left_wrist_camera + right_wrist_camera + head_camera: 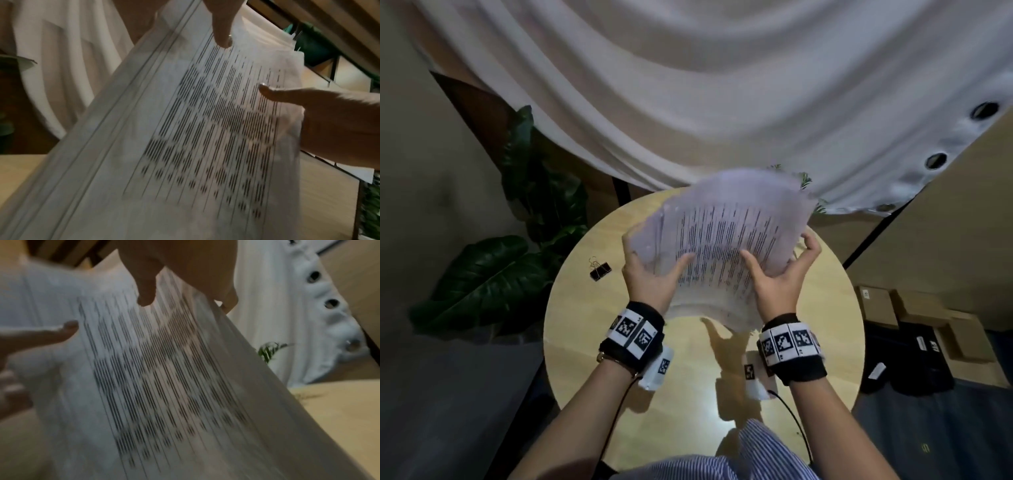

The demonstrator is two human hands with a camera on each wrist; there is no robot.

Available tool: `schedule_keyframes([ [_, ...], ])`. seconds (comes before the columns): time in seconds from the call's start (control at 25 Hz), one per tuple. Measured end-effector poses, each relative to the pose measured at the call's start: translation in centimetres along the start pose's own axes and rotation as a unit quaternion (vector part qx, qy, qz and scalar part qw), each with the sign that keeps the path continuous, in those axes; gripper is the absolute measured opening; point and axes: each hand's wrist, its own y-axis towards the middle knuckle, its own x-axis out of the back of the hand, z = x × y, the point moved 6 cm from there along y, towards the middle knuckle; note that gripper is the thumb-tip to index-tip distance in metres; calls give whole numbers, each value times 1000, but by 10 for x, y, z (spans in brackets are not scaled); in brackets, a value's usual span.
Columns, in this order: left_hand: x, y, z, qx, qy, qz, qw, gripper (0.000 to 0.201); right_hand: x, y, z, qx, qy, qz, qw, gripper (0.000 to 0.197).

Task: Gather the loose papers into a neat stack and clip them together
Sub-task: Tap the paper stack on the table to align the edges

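A stack of printed papers (726, 240) is held upright and tilted above the round wooden table (688, 394), blurred by motion. My left hand (650, 274) grips its left edge, thumb on the printed face. My right hand (780, 270) grips the right edge the same way, fingers curled behind. The left wrist view shows the papers (195, 138) with my left thumb (222, 32) on top and the right thumb (287, 95) at the side. In the right wrist view the sheets (164, 386) fan slightly under my right thumb (146, 293). A black binder clip (599, 269) lies on the table, left of my hands.
A white curtain (722, 102) hangs behind the table. A large-leaved plant (500, 267) stands at the left. Cardboard and black boxes (914, 339) sit on the floor at the right. Cables run from both wristbands along my forearms.
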Motion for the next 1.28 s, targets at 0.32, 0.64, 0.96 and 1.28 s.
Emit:
schedule_keyframes([
  [0.32, -4, 6, 46, 150, 19, 99, 984, 114, -5, 3, -54, -133, 8, 146, 980, 87],
  [0.64, 12, -16, 107, 256, 107, 114, 954, 20, 24, -2, -82, -254, 138, -10, 957, 18],
  [0.96, 31, -23, 138, 391, -162, 3, 906, 64, 33, -27, -113, -366, 214, -4, 906, 53],
  [1.28, 51, 3, 117, 305, -14, 45, 951, 49, 74, -6, -106, -290, 44, 2, 956, 50],
])
